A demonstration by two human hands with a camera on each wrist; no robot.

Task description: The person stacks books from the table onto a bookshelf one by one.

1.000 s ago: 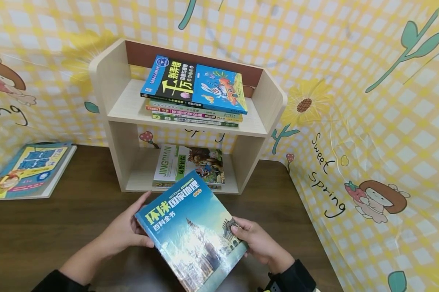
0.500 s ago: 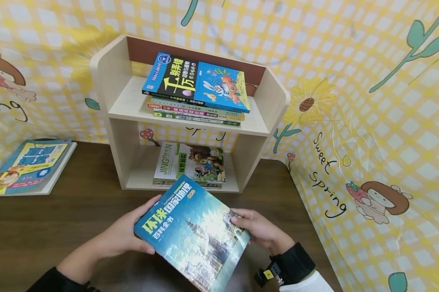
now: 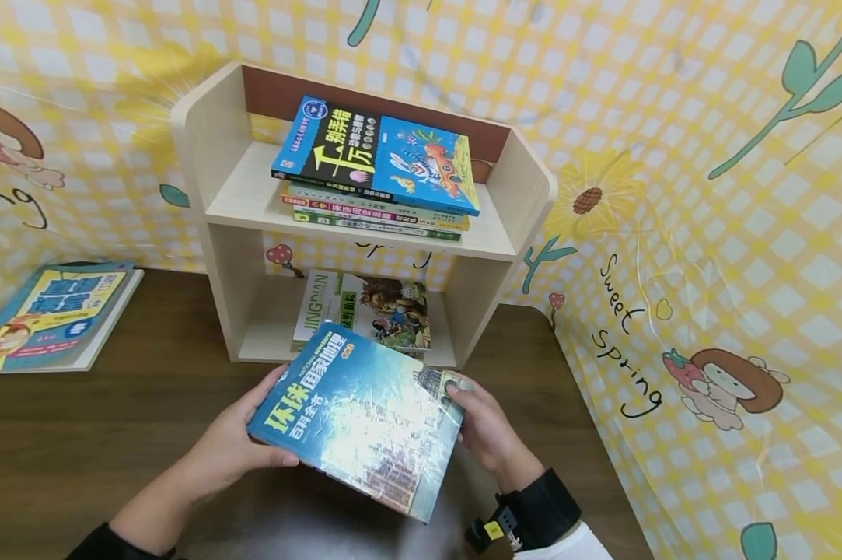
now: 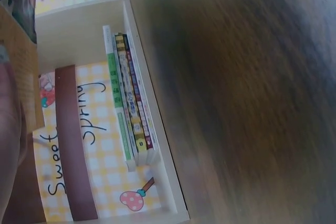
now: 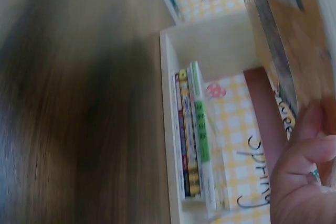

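Now the blue geography book (image 3: 358,416) sits farther from the person vs. a sec ago: its far edge overlaps the front of the shelf unit (image 3: 204,179)'s lower bay, and it's tilted flatter, glare across the cover.

Counts: 1 book in hand; 1 stack of approx. 4 books (image 3: 375,190) on the upper shelf; a few books (image 3: 365,307) lying flat in the lower bay, 3–4 spines in the wrist views; 1 yellow workbook (image 3: 50,319) far left on the table (image 3: 113,435). 2 hands.

Grip: left hand (image 3: 228,443) holds the book's left edge, thumb curled on the cover's near corner, fingers along the side. Right hand (image 3: 483,424) grips the right edge, thumb on top, fingers under. Book is held above the table, just in front of the shelf unit.
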